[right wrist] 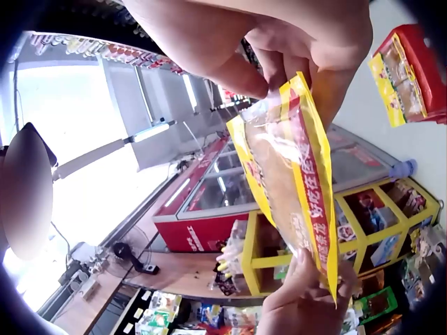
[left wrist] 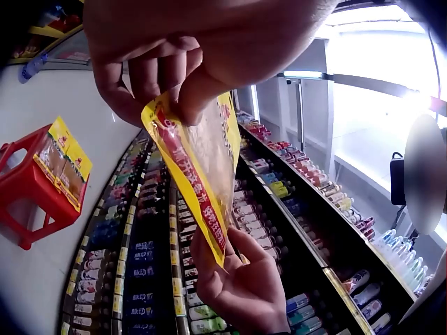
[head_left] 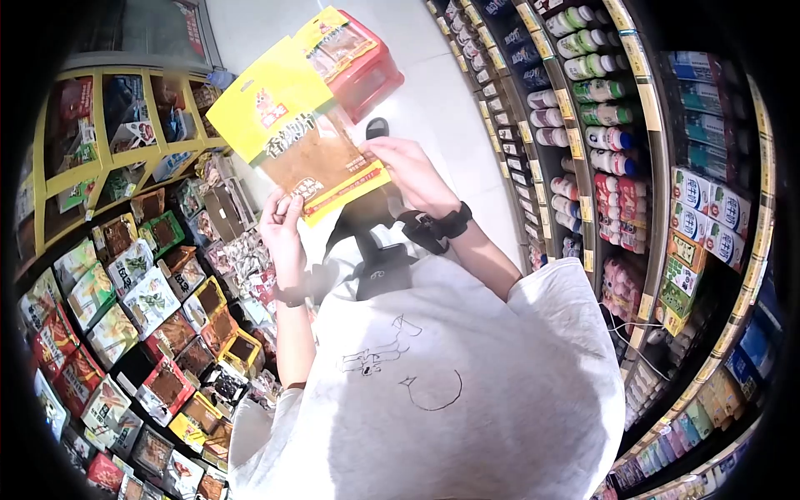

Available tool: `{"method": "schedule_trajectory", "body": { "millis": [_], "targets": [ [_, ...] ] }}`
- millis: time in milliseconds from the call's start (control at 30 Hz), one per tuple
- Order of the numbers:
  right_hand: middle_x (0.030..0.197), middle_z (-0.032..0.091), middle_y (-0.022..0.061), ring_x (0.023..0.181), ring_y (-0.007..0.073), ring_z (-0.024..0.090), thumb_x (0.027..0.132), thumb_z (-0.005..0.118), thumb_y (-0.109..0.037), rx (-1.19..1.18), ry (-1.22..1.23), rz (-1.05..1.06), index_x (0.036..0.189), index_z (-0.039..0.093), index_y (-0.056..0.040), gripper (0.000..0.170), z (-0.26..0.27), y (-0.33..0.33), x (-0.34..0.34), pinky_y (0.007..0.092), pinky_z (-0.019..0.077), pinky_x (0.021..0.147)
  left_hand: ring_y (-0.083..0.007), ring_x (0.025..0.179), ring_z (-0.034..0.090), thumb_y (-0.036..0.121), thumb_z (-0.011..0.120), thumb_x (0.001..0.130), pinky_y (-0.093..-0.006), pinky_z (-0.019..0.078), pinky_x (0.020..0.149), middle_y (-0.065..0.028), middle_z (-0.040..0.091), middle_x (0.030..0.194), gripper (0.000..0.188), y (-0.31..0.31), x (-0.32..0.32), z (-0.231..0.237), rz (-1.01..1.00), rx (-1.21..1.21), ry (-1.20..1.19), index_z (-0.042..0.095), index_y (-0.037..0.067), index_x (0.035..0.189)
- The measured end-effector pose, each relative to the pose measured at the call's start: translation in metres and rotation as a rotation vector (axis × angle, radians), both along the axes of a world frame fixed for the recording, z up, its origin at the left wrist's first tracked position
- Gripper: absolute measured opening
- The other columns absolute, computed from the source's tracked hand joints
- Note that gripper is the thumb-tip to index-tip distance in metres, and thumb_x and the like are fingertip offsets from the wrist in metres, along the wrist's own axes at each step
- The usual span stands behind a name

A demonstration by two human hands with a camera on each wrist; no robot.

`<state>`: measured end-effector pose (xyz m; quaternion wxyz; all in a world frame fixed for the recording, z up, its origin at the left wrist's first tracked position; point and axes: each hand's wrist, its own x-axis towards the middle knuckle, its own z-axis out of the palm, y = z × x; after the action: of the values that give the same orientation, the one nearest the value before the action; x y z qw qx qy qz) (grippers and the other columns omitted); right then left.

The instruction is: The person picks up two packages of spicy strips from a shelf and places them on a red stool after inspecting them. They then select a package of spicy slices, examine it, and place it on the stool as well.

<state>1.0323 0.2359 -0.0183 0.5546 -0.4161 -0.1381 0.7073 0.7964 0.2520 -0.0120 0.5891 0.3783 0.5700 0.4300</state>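
Observation:
A yellow snack packet with a clear window showing brown food is held up between both hands. The left hand pinches its lower left corner, thumb in front. At the lower right corner, the right hand grips the edge between thumb and fingers. In the left wrist view the packet is seen edge-on, its red strip toward the camera. The right wrist view shows the packet tilted, with the left hand at its lower end. Fingers partly hide both gripped corners.
Beyond the packet, a red stool carries another yellow packet. Snack packets fill the display on the left, beside yellow-framed bins. Shelves of bottles stand on the right. A red-sided freezer shows in the right wrist view.

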Motion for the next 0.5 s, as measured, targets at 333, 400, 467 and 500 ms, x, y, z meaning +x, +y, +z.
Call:
{"method": "schedule_trajectory", "body": {
  "millis": [333,400,467,500],
  "targets": [
    [0.109,0.062,0.0073,0.095,0.0110,0.059,0.091,0.057,-0.010,0.027,-0.243,0.128,0.118,0.053,0.0002,0.028,0.014,0.070,0.048,0.0241,0.0467,0.083,-0.0085,0.081,0.059,0.001,0.063,0.083,-0.0217,0.0453,0.075,-0.0051,0.066,0.091,0.021,0.100,0.051,0.008,-0.175,-0.151,-0.267,0.062,-0.004,0.103],
    [0.109,0.063,0.0070,0.094,0.0109,0.060,0.092,0.056,-0.011,0.003,-0.257,0.159,0.116,0.054,-0.0004,0.027,0.015,0.090,0.053,0.0240,0.0470,0.083,-0.0086,0.078,0.059,0.001,0.063,0.083,-0.0216,0.0458,0.073,-0.0050,0.066,0.089,0.019,0.114,0.059,0.008,-0.106,-0.146,-0.269,0.063,-0.005,0.102],
    [0.107,0.063,0.0060,0.092,0.0103,0.061,0.093,0.055,-0.013,-0.049,-0.298,0.187,0.117,0.054,-0.0016,0.026,0.017,0.109,0.057,0.0241,0.0471,0.083,-0.0090,0.077,0.060,0.001,0.063,0.083,-0.0214,0.0467,0.071,-0.0064,0.066,0.088,0.017,0.125,0.063,0.003,-0.067,-0.131,-0.253,0.065,-0.006,0.099],
    [0.107,0.063,0.0057,0.092,0.0102,0.061,0.093,0.055,-0.013,-0.059,-0.304,0.196,0.117,0.054,-0.0019,0.026,0.016,0.119,0.059,0.0241,0.0471,0.083,-0.0098,0.078,0.060,0.000,0.062,0.083,-0.0218,0.0474,0.071,-0.0078,0.067,0.089,0.017,0.132,0.064,-0.001,-0.058,-0.114,-0.248,0.065,-0.006,0.099]
  ]
}}
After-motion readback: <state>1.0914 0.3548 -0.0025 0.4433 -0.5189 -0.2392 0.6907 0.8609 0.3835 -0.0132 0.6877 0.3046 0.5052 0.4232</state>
